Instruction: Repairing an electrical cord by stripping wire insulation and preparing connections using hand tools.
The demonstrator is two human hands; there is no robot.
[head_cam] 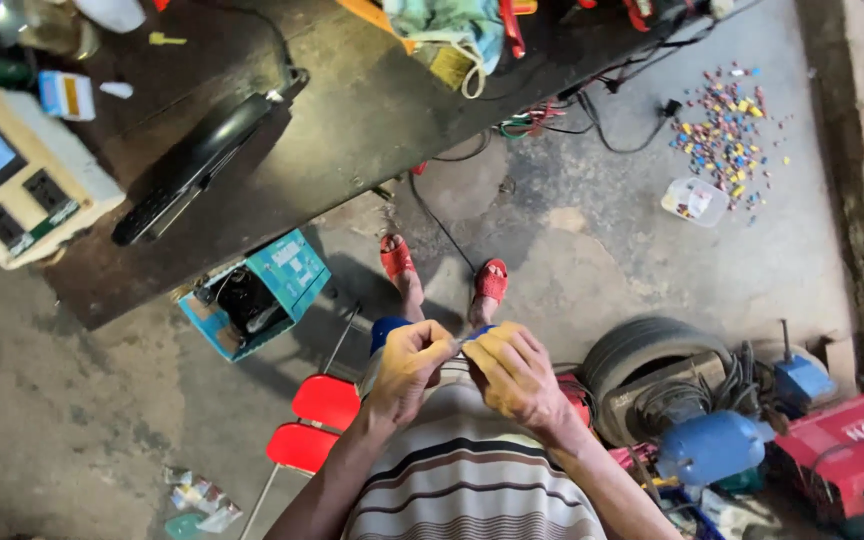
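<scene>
Both hands meet in front of the striped shirt [467, 480]: the left hand [407, 368] and the right hand [514, 372] pinch 1 small pale piece [464, 343] between their fingertips. What it is cannot be made out. Far off, a clear tub [694, 201] on the floor [592, 250] holds small coloured bits.

Striped shirt [467, 480], red sandals [397, 257], bare forearms.

Left hand [407, 365] and right hand [517, 375] pinch a small item [464, 342] together.
</scene>
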